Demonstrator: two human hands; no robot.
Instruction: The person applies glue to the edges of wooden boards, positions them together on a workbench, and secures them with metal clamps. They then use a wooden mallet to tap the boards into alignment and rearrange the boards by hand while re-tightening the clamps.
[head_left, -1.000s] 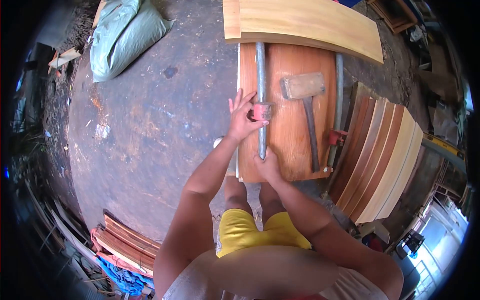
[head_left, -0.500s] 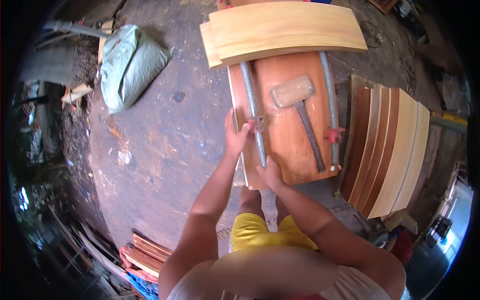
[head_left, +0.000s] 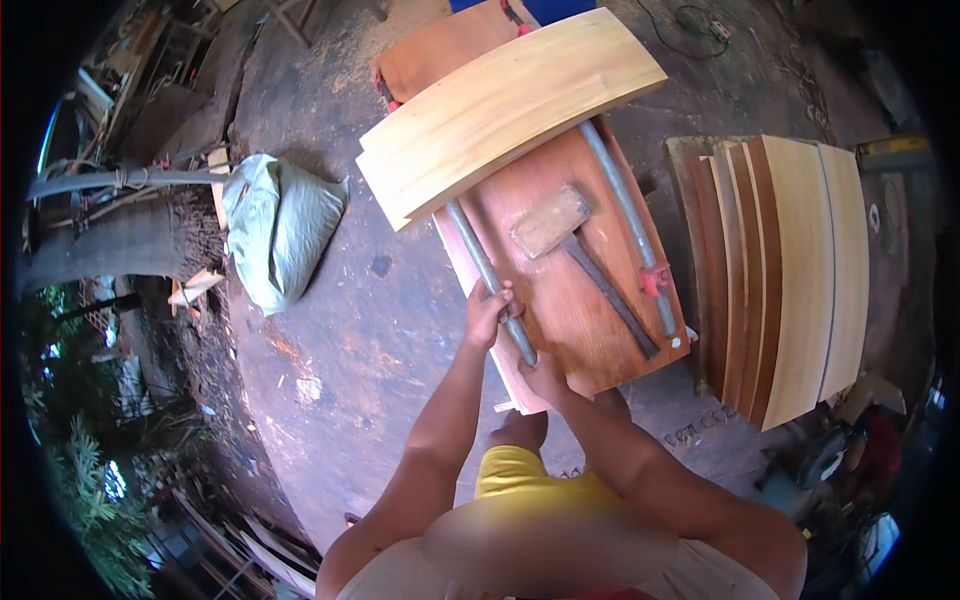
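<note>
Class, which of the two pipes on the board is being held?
The left pipe, left of the mallet: the left hand grips it partway, the right hand is at its near end. The right pipe has no hand on it.

Soft light covers the floor (head_left: 390, 340), with fisheye bending, black corners and a blurred lower middle.

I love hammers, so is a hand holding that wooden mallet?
No, the wooden mallet lies on the reddish-brown wooden panel, while the left hand and right hand are at the metal pipe.
</note>
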